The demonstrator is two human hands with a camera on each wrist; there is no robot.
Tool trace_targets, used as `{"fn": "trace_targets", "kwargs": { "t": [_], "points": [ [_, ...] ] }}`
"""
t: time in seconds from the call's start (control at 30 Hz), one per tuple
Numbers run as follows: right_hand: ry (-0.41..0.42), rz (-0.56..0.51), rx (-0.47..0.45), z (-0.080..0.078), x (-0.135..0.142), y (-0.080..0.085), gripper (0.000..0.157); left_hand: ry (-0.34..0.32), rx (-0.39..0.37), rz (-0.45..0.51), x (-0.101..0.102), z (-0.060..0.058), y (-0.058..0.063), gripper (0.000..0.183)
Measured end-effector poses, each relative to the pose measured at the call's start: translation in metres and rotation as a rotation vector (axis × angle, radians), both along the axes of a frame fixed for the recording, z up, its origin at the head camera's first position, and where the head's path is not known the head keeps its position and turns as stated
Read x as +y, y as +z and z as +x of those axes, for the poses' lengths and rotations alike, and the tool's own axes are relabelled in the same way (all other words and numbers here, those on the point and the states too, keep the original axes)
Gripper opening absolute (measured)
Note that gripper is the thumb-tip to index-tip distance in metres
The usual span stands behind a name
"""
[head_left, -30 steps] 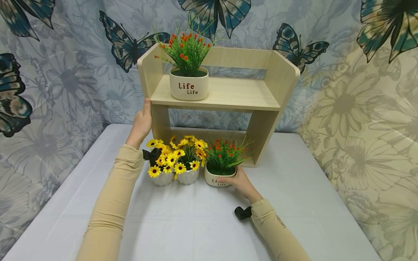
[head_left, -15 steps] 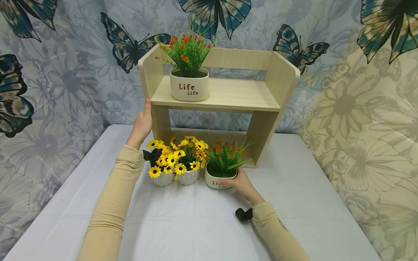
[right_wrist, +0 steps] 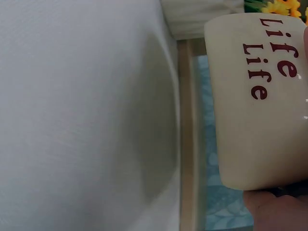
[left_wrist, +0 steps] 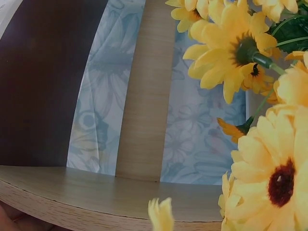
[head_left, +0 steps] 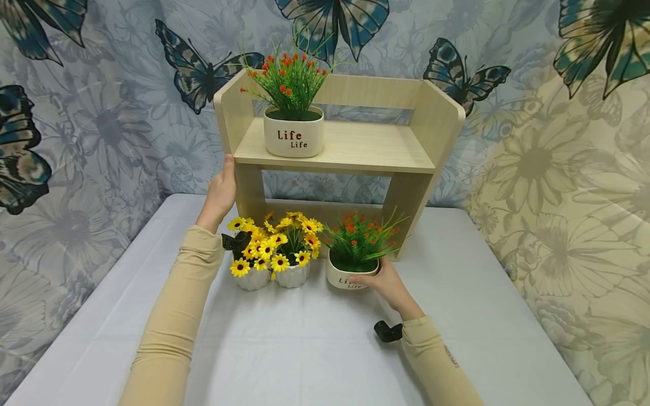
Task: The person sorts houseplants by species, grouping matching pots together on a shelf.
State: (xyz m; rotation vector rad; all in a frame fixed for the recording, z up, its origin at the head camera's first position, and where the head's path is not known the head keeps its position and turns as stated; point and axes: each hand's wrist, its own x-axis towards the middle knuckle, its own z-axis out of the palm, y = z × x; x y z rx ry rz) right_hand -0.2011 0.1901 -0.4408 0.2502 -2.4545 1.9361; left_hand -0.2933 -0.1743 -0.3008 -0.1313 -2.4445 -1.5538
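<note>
Red-flowered plant [head_left: 354, 260] is hanging just above the counter [head_left: 304, 349], the right hand [head_left: 390, 285] gripping its pot. It is shifting right from a moment ago, coming clear of the yellow-flowered plants [head_left: 279, 261] on its left and so being freed for moving. Left hand [head_left: 219, 189] is resting, uncurled, against the shelf's [head_left: 376, 141] left side; a matching potted plant [head_left: 293, 132] is standing on the upper board.

Head view evenly lit, wrist views dimmer, soft shadow on tablecloth [right_wrist: 72, 120], faint glints on pot [right_wrist: 260, 125]
</note>
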Motion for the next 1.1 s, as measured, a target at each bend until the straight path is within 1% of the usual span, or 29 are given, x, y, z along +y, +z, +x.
{"fn": "trace_targets", "kwargs": {
  "t": [0.17, 0.27, 0.3, 0.37, 0.5, 0.53, 0.6, 0.83, 0.97, 1.1],
  "points": [
    [-0.008, -0.009, 0.039, 0.004, 0.002, 0.014, 0.085, 0.006, 0.006, -0.003, 0.001, 0.0, 0.0, 0.087],
    [-0.014, -0.001, 0.045, 0.007, 0.002, 0.023, 0.084, 0.007, 0.01, -0.005, 0.0, 0.0, 0.0, 0.087],
    [-0.01, 0.0, 0.046, 0.009, 0.002, 0.027, 0.084, 0.005, 0.011, -0.005, 0.0, 0.0, 0.0, 0.086],
    [0.002, 0.006, 0.053, 0.014, -0.001, 0.04, 0.083, 0.002, 0.013, -0.004, 0.0, 0.0, 0.0, 0.086],
    [0.027, -0.001, 0.082, 0.018, -0.001, 0.053, 0.081, -0.001, 0.015, -0.005, 0.0, -0.001, 0.0, 0.085],
    [0.031, 0.0, 0.091, 0.019, -0.001, 0.056, 0.081, -0.001, 0.015, -0.006, 0.001, -0.001, 0.0, 0.085],
    [0.034, -0.012, 0.108, 0.017, 0.001, 0.054, 0.081, -0.001, 0.015, -0.007, 0.001, -0.001, 0.0, 0.085],
    [0.047, -0.038, 0.162, 0.026, -0.002, 0.069, 0.083, -0.013, 0.018, -0.015, 0.0, 0.0, 0.0, 0.082],
    [0.059, -0.042, 0.195, 0.028, -0.004, 0.076, 0.082, -0.006, 0.023, -0.018, 0.0, 0.0, 0.0, 0.082],
    [0.061, -0.054, 0.21, 0.029, -0.006, 0.083, 0.08, 0.001, 0.02, -0.015, 0.0, 0.0, 0.0, 0.084]
  ]
}}
